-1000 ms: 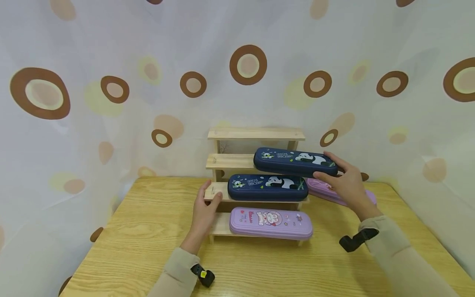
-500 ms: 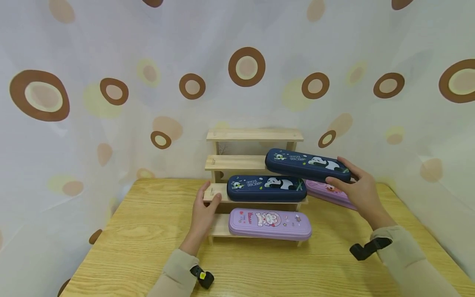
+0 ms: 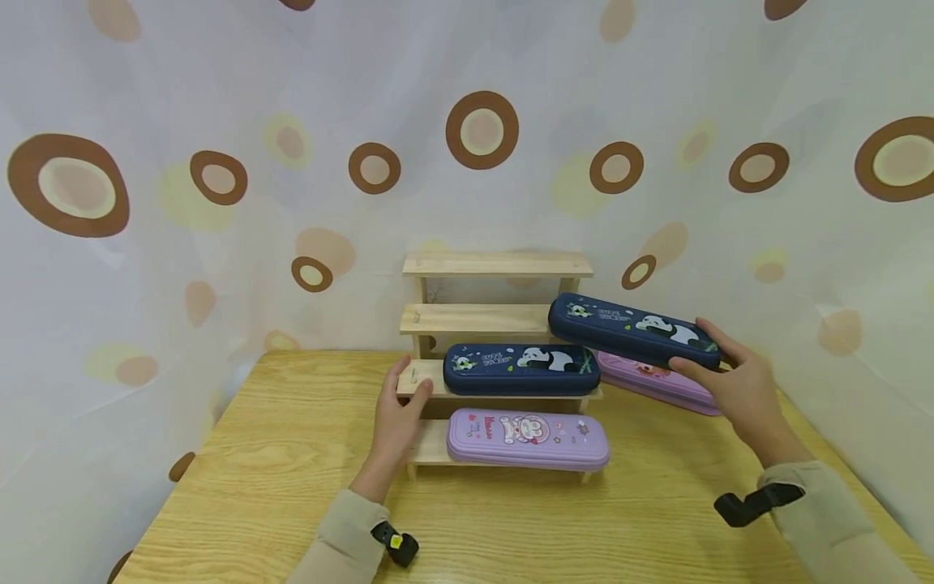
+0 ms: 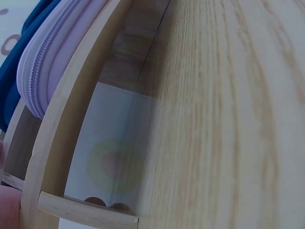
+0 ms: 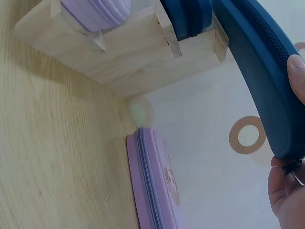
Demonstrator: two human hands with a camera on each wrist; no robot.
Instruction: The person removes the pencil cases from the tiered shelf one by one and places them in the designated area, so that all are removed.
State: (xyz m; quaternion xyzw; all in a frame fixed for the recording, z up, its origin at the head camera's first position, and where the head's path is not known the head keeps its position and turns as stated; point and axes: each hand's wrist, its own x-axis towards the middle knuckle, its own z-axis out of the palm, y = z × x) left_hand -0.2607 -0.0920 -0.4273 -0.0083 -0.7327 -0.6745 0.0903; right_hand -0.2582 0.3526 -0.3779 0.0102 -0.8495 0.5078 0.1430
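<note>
A navy panda pencil case (image 3: 633,331) is held by its right end in my right hand (image 3: 751,396), its left end overlapping the third shelf in the head view. In the right wrist view, thumb and fingers pinch this navy case (image 5: 264,76) near its zipper end. My left hand (image 3: 397,414) grips the left end of the wooden tiered rack (image 3: 496,264) at the second step from the bottom. On that step lies a second navy panda pencil case (image 3: 521,370). The lowest step bears a lilac pencil case (image 3: 527,439) with a cartoon character.
Behind and right of the rack, a pink-purple pencil case (image 3: 660,381) lies on the wood-grain table (image 3: 292,487), partly covered by the held case. A patterned curtain (image 3: 547,81) hangs behind the table.
My right hand has moved to the right with the navy panda pencil case, sliding its left end along past the third shelf. My left hand stays on the rack.
</note>
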